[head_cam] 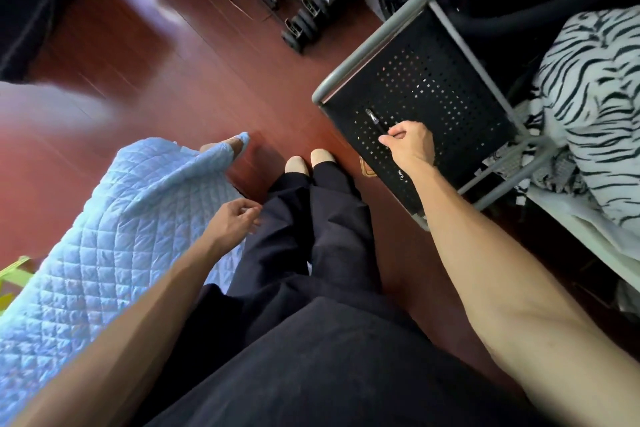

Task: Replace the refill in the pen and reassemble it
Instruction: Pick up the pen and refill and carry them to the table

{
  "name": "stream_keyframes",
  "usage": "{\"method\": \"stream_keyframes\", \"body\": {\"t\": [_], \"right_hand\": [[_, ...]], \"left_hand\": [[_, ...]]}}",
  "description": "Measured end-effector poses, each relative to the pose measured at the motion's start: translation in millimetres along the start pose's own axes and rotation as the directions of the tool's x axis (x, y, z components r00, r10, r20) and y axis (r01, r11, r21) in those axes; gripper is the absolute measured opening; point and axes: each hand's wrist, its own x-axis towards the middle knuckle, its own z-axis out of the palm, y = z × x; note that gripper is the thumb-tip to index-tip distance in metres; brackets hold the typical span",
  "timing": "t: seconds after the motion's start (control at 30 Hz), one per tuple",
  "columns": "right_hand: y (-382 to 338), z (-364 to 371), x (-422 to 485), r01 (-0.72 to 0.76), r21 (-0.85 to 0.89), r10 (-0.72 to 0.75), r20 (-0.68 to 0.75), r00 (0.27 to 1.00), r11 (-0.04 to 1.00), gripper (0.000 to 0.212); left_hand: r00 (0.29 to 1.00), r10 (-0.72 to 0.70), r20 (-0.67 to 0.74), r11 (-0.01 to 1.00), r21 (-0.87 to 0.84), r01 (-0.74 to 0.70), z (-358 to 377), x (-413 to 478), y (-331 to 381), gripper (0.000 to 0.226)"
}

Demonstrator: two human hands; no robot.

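The right hand (410, 142) pinches the near end of a black pen (376, 121) lying on the perforated black stool (433, 87). Well away from the stool, the left hand (235, 218) hangs loosely open, holding nothing.

Black pen (376, 123), zebra-striped blanket (595, 107)

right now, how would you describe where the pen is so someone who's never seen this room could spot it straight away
Look right of the person's legs for the black perforated metal surface with a grey tube frame, beside the zebra-striped blanket. The pen lies on its near part, with the right hand closing on its lower end. It is the only slim dark stick there, with a clear section at its far end.
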Motion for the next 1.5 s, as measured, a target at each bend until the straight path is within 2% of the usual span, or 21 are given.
{"method": "stream_keyframes", "body": {"t": [0.23, 0.37, 0.53, 0.67, 0.87, 0.93, 1.07, 1.2, 1.3, 1.37, 1.43, 1.5], "right_hand": [[-51, -38, -84, 0.128, 0.148, -0.139, 0.062, 0.988, 0.981, 0.027], [-80, -37, -129, 0.123, 0.269, -0.182, 0.205, 0.962, 0.955, 0.024], [-104, -21, -162, 0.175, 0.274, -0.266, 0.347, 0.899, 0.946, 0.018], [-129, -10, -176, 0.229, 0.270, -0.334, 0.461, 0.822, 0.935, 0.010], [-184, 8, -180, 0.309, 0.268, -0.407, 0.518, 0.752, 0.912, 0.011], [-205, 14, -181, 0.326, 0.261, -0.417, 0.532, 0.737, 0.909, 0.011], [-252, 27, -184, 0.348, 0.246, -0.426, 0.557, 0.713, 0.905, 0.011], [-306, 41, -185, 0.370, 0.250, -0.447, 0.540, 0.713, 0.894, 0.011], [-350, 51, -184, 0.371, 0.262, -0.454, 0.514, 0.728, 0.891, 0.011], [-378, 59, -182, 0.364, 0.275, -0.455, 0.489, 0.744, 0.890, 0.011], [-405, 68, -179, 0.356, 0.300, -0.463, 0.474, 0.749, 0.885, 0.011], [-432, 77, -174, 0.341, 0.319, -0.459, 0.463, 0.758, 0.884, 0.011]], "left_hand": [[0.987, -0.005, -0.159, 0.967, -0.253, -0.036, -19, -60, -17, 0.021], [0.975, -0.067, -0.214, 0.916, -0.400, -0.025, -13, -83, -47, 0.018], [0.968, -0.164, -0.188, 0.843, -0.537, 0.038, 4, -100, -89, 0.020], [0.955, -0.219, -0.202, 0.791, -0.609, 0.052, 10, -109, -111, 0.020], [0.923, -0.303, -0.239, 0.668, -0.744, 0.027, 8, -118, -134, 0.020], [0.922, -0.341, -0.182, 0.592, -0.804, 0.060, 7, -121, -142, 0.022], [0.906, -0.407, -0.114, 0.533, -0.836, 0.134, 0, -116, -158, 0.018], [0.905, -0.403, -0.140, 0.641, -0.748, 0.170, -35, -98, -169, 0.027], [0.934, -0.331, -0.138, 0.697, -0.703, 0.143, -83, -76, -172, 0.040], [0.938, -0.316, -0.141, 0.736, -0.661, 0.149, -120, -61, -168, 0.037], [0.936, -0.320, -0.143, 0.730, -0.667, 0.148, -164, -48, -158, 0.030], [0.937, -0.298, -0.179, 0.719, -0.688, 0.097, -209, -33, -147, 0.033]]}}
